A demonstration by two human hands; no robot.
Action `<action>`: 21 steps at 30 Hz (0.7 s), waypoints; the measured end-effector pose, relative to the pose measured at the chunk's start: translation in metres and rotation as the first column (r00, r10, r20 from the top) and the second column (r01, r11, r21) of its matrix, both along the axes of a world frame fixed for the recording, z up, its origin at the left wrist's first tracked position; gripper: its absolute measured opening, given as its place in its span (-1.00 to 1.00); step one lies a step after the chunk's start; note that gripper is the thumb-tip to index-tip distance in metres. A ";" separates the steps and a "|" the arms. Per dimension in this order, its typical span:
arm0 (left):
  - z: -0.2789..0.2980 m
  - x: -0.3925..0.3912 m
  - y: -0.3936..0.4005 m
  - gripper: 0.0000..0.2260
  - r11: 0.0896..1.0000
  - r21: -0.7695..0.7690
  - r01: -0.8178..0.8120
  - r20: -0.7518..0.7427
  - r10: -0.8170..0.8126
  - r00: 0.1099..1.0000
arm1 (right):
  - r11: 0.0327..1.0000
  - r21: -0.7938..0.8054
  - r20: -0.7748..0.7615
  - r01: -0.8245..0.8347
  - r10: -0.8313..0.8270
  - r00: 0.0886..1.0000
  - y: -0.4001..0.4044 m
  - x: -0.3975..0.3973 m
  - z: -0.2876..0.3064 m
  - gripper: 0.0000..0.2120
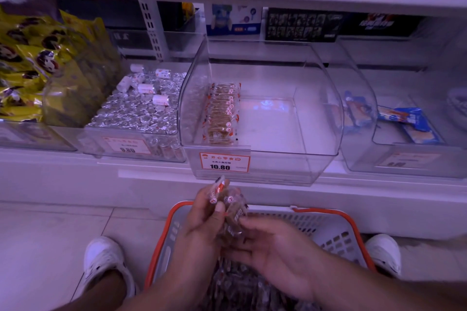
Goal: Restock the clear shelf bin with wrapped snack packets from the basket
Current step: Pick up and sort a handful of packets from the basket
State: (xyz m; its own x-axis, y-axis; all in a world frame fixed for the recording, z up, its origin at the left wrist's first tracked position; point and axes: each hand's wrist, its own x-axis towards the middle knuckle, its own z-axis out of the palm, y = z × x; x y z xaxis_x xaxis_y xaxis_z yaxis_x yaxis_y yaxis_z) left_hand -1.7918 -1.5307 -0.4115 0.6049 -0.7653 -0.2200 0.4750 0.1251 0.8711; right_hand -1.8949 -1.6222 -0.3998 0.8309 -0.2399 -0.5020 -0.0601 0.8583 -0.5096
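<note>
A clear shelf bin (316,118) stands in the middle of the shelf, with a row of wrapped brown snack packets (222,113) stacked along its left side. Below it, a grey basket with an orange rim (336,225) sits on the floor between my feet, with more packets (242,288) in it. Above the basket my left hand (202,219) grips a small bunch of wrapped packets (231,209). My right hand (275,252) touches the lower end of that bunch with its fingers slightly bent.
A bin of silver-wrapped sweets (141,111) stands left of the clear bin, and yellow bags (32,58) fill the far left. Blue packets (409,121) lie in the bin to the right. An orange price tag (223,162) marks the clear bin's front.
</note>
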 end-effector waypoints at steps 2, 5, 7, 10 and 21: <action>0.001 0.000 -0.001 -0.72 0.998 0.069 0.011 0.105 -0.018 0.994 | 0.995 -0.096 0.012 0.017 -0.016 1.000 -0.003 -0.001 0.000 -0.70; -0.003 0.001 -0.003 -0.77 0.988 0.152 -0.004 0.165 -0.021 0.986 | 0.925 -0.381 -0.165 -0.006 -0.062 0.984 -0.009 -0.002 -0.003 -0.69; -0.005 0.002 -0.004 -0.76 0.975 0.223 -0.028 0.187 -0.014 0.982 | 0.753 -0.650 -0.295 -0.100 -0.129 0.947 -0.015 -0.006 -0.006 -0.62; -0.005 0.001 -0.003 -0.83 0.964 0.265 0.008 0.163 -0.053 0.985 | 0.426 -0.859 -0.359 -0.285 -0.105 0.927 -0.019 -0.009 -0.008 -0.61; -0.004 0.007 -0.005 -0.65 0.984 0.137 0.112 -0.010 -0.112 0.994 | 0.577 -0.810 -0.291 -0.106 -0.239 0.926 -0.026 -0.009 -0.007 -0.37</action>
